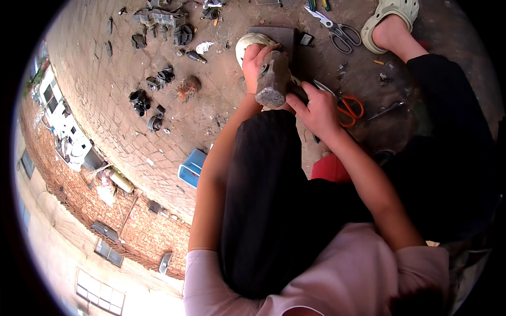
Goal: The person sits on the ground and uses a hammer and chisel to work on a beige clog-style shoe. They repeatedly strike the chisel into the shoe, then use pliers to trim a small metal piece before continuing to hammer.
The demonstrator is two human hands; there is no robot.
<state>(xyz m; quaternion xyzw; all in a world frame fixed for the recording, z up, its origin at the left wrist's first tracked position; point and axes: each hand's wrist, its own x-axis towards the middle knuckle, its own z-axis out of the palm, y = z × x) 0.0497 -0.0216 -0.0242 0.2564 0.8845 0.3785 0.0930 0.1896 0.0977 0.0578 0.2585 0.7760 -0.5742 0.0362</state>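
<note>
Hammer [272,81]: just beyond the black-trousered knee [263,139]
Right grip [320,113]: closed round the hammer's handle
Left grip [253,67]: beside the hammer's head, partly hidden; cannot tell if pinching
Slab [282,35]: dark, beyond the hammer
Ground [176,124]: stained, brick-paved; metal parts [162,19] left of the hammer, orange-handled scissors [344,111] right
Brick wall [150,217]: far left of the hammer

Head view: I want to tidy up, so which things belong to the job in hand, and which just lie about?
Seemingly in use: hammer, its handle in the right hand; perhaps the dark slab beyond the left hand.

Apparently lying about: orange-handled scissors; dark-handled scissors; rusty lump; blue plastic item.
</note>
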